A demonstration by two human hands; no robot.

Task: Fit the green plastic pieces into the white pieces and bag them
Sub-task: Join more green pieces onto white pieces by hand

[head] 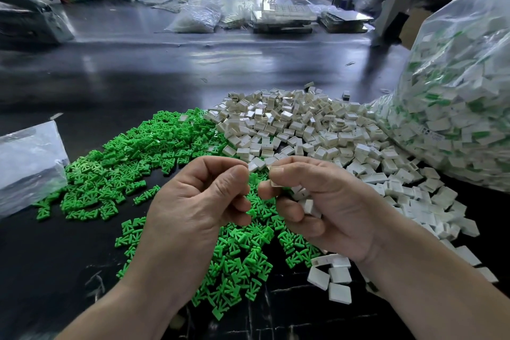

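A wide heap of small green plastic pieces (132,163) covers the dark table at centre left. Beside it, to the right, lies a heap of small white box-shaped pieces (303,124). My left hand (198,201) is curled with thumb and fingers pinched together above the green heap; a bit of green shows at its fingertips. My right hand (317,201) pinches a white piece (274,179) between thumb and forefinger and keeps more white pieces in the palm. The two hands' fingertips nearly meet. A large clear bag (463,107) full of assembled white-and-green pieces stands at the right.
A flat clear plastic bag (27,165) lies at the left table edge. At the back of the dark table (165,63) are more plastic bags (197,18), stacked trays (284,16) and clutter. A grey frame post (397,0) rises at the back right.
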